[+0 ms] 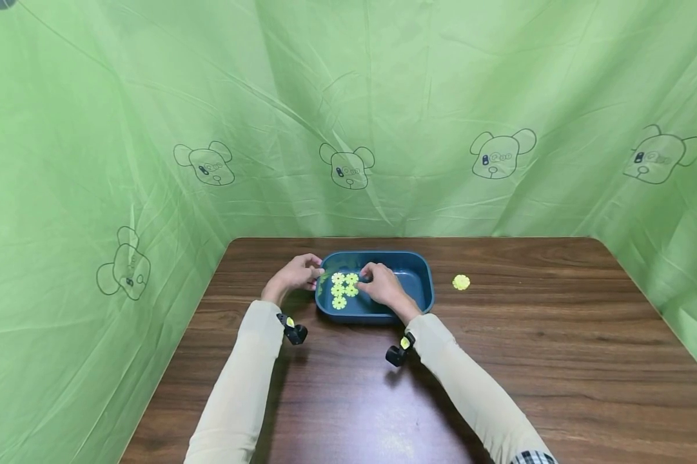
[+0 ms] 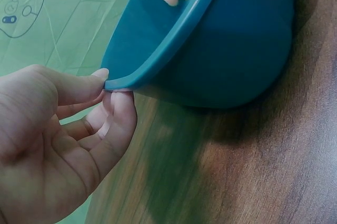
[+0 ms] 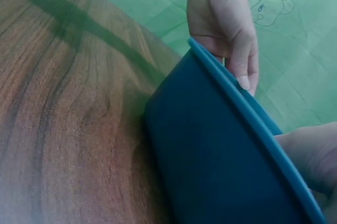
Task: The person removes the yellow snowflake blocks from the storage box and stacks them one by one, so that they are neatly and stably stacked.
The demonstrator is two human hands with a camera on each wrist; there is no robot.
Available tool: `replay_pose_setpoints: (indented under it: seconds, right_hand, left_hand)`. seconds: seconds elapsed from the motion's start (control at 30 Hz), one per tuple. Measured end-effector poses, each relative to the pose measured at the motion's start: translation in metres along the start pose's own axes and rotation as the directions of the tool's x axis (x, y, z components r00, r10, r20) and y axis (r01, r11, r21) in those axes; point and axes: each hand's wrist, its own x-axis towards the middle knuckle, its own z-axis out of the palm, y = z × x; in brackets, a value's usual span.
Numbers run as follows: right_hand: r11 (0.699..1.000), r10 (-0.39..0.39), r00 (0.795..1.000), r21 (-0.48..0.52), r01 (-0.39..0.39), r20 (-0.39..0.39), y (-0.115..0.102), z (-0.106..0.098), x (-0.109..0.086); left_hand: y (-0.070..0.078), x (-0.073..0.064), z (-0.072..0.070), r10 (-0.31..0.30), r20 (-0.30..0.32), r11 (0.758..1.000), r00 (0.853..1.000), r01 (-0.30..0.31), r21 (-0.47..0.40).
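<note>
A dark blue rectangular basin (image 1: pixel 377 318) with rounded corners stands on the table. Several yellow-green flower-shaped pieces (image 1: pixel 339 302) lie in rows on its floor, toward the left end. My left hand (image 1: pixel 294 274) pinches the basin's left rim; in the left wrist view the thumb is on top and curled fingers are below the edge. Inside the basin, my right hand (image 1: pixel 383 285) reaches down with bent fingers and thumb beside the flower pieces. The basin wall hides its fingertips in the right wrist view, and I cannot tell whether they hold a piece.
One more yellow-green flower piece (image 1: pixel 461 282) lies on the wooden table (image 1: pixel 557 335), right of the basin. A green curtain (image 1: pixel 418 96) printed with bear heads hangs behind the table and along both sides. Each wrist wears a small black camera (image 1: pixel 294 332).
</note>
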Motion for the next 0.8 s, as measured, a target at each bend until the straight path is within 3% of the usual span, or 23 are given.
replay_pose_setpoints:
  seconds: [0.6,0.8]
  right_hand:
    - [0.977,0.039,0.992,-0.213,-0.013,0.118,-0.006,0.013,0.008]
    - [0.97,0.064,0.988,-0.239,-0.029,0.138,-0.008,0.014,0.007]
  left_hand:
    - [0.001,0.001,-0.001,0.002,-0.01,1.0,1.0,-0.002,0.008]
    - [0.0,0.0,0.0,-0.001,-0.003,1.0,1.0,0.001,0.005]
